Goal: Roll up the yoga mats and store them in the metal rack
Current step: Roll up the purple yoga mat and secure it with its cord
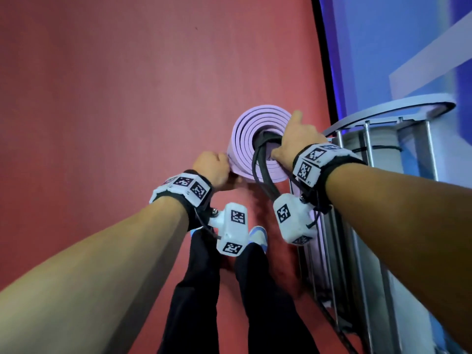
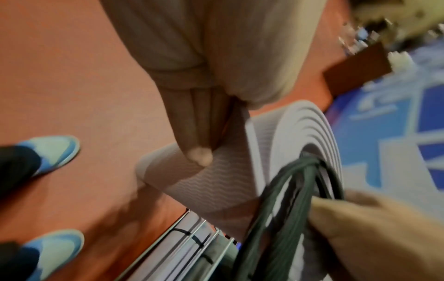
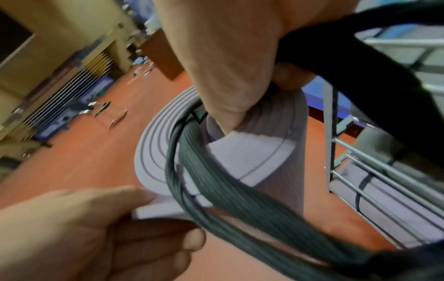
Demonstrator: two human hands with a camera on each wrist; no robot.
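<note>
A rolled lilac yoga mat (image 1: 245,139) stands upright over the red floor, its spiral end facing me. My left hand (image 1: 228,172) pinches the roll's loose outer flap (image 2: 230,171) on its left side. My right hand (image 1: 286,139) grips the roll's wall at the top right, thumb down in the core (image 3: 228,121). A dark strap (image 1: 260,172) loops out of the core and hangs under my right wrist. The metal rack (image 1: 367,139) stands just right of the mat, with other rolled mats (image 3: 384,205) lying behind its bars.
My shoes (image 2: 55,152) and dark trouser legs are below the mat on the red floor (image 1: 127,98). A blue floor area (image 1: 383,47) lies behind the rack. Far across the room are small objects and a brown block (image 3: 163,55).
</note>
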